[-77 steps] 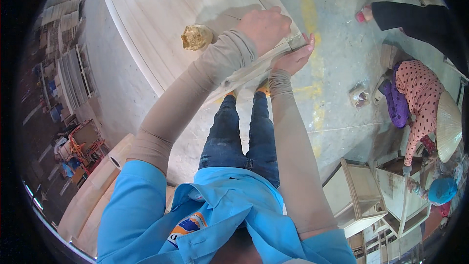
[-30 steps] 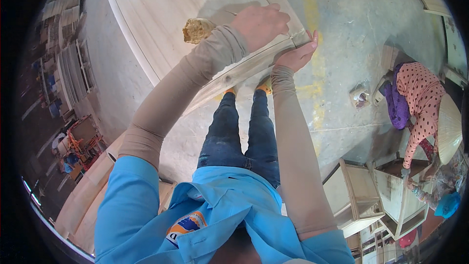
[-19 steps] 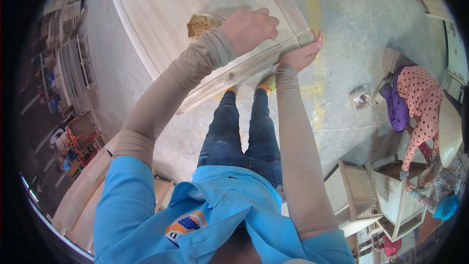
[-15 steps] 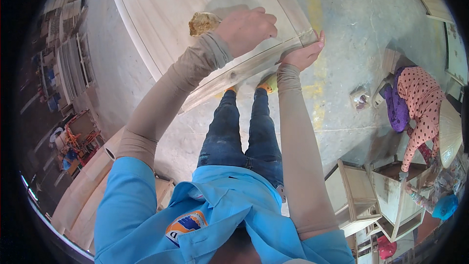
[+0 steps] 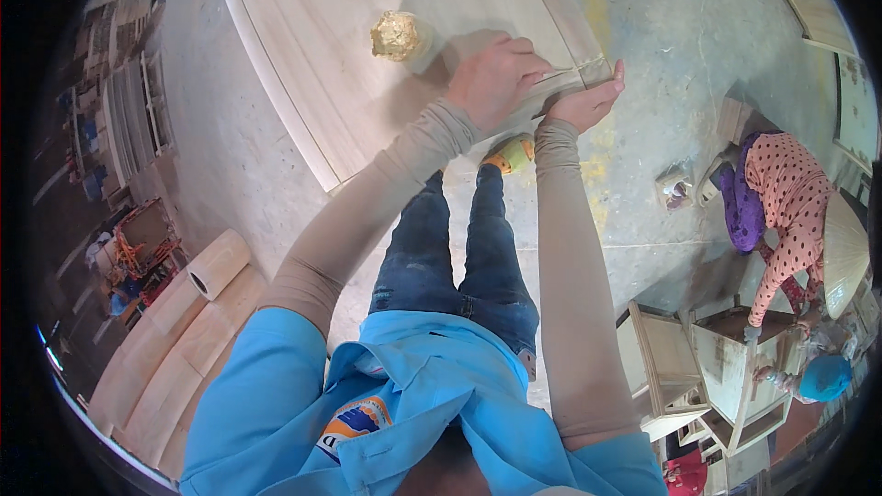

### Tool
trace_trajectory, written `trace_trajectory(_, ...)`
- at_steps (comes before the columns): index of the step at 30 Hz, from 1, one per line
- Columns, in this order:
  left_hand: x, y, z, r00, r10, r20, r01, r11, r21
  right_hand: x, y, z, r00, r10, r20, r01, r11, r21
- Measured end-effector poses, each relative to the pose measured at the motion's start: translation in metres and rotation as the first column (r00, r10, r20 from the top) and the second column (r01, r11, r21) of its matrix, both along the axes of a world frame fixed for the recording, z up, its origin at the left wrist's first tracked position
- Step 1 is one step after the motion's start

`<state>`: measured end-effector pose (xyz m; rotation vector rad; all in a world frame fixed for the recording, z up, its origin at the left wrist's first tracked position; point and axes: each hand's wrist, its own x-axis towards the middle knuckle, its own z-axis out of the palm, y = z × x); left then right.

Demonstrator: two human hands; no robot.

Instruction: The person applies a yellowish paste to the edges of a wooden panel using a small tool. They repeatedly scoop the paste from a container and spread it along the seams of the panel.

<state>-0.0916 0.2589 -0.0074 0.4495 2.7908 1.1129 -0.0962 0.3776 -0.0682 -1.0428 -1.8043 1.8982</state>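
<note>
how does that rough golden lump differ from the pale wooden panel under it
The rough, golden, roundish lump is small; the pale, flat wooden panel is far larger. The lump's surface looks bumpy, the panel's smooth. The lump is untouched; the right hand touches the panel's corner.

The crusted pot [image 5: 395, 36] obstructs; leftward, the panel [image 5: 299, 41] lies open.

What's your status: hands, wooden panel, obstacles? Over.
Left hand bunched near wooden panel edge, grip unclear. Right hand at panel corner. Yellowish container on panel, apart from both hands.
</note>
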Motion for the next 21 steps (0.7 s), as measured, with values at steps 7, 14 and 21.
trace_trajectory(7, 0.012, 0.005, -0.004, 0.995, 0.097, 0.011, -0.098, 0.983, 0.154, 0.000, 0.001, 0.002, 0.999, -0.020, -0.034, 0.018, 0.998, -0.068)
trace_trajectory(14, 0.020, 0.003, -0.008, 0.994, 0.089, 0.060, -0.100, 0.974, 0.202, 0.001, -0.002, 0.010, 1.000, 0.019, -0.013, -0.019, 0.997, -0.070)
trace_trajectory(21, 0.085, -0.058, 0.013, 0.918, 0.269, 0.290, -0.357, 0.880, 0.314, 0.014, 0.032, -0.006, 0.964, 0.260, 0.064, -0.255, 0.964, -0.071)
